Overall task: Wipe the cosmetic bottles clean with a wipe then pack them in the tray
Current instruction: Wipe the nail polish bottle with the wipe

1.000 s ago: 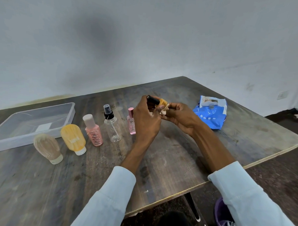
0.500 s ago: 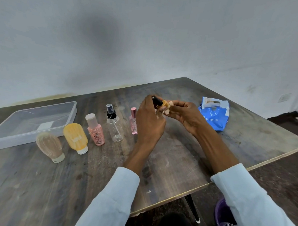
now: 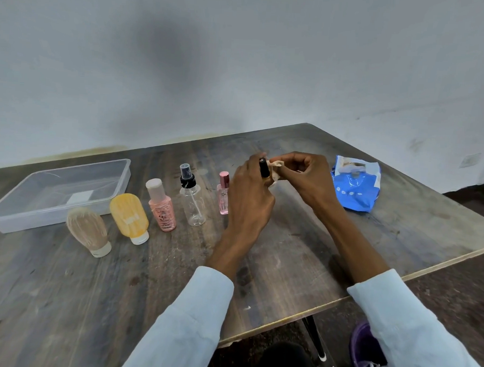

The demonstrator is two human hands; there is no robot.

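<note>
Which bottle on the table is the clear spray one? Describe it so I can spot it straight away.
Start at the transparent tray at the table's left end and follow the row of bottles running right from it. The clear spray bottle stands upright, fourth along, between the peach bottle and the slim pink bottle. It alone is see-through with a black pump.

1. A plain grey-white wall [image 3: 240, 58] with a dark smudge stands behind.
2. A worn dark wooden table [image 3: 64, 286] fills the foreground.
3. Dark floor [image 3: 464, 279] shows at right, with a purple bin [image 3: 360, 346].
</note>
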